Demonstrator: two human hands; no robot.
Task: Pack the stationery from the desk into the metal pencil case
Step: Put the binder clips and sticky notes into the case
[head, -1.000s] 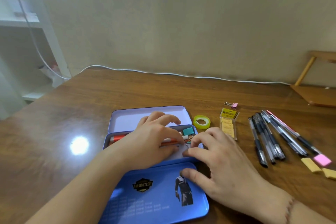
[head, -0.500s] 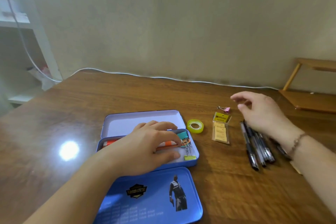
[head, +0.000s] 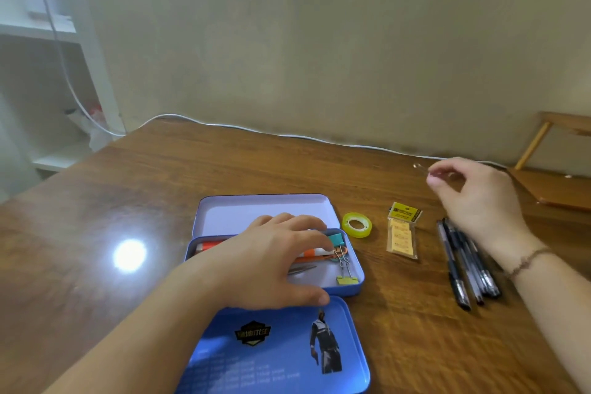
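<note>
The blue metal pencil case (head: 355, 278) lies open at the desk's middle, with its inner tray (head: 265, 211) behind it and its printed lid (head: 278, 349) in front. Inside are an orange pen, a teal binder clip (head: 335, 238) and a yellow binder clip (head: 347, 280). My left hand (head: 268, 265) rests flat over the case, thumb at its front wall. Raised above the desk at the far right, my right hand (head: 473, 198) pinches a small binder clip (head: 418, 167); only its wire handle shows. A tape roll (head: 356, 224), a yellow packet (head: 402, 233) and several pens (head: 463, 265) lie to the right.
A white cable (head: 287, 135) runs along the desk's far edge by the wall. A wooden stand (head: 556, 182) sits at the far right corner. White shelves (head: 48, 73) stand to the left of the desk.
My right hand left the case, reached to the far right and picked the small binder clip up off the desk. My left hand stayed on the case.
</note>
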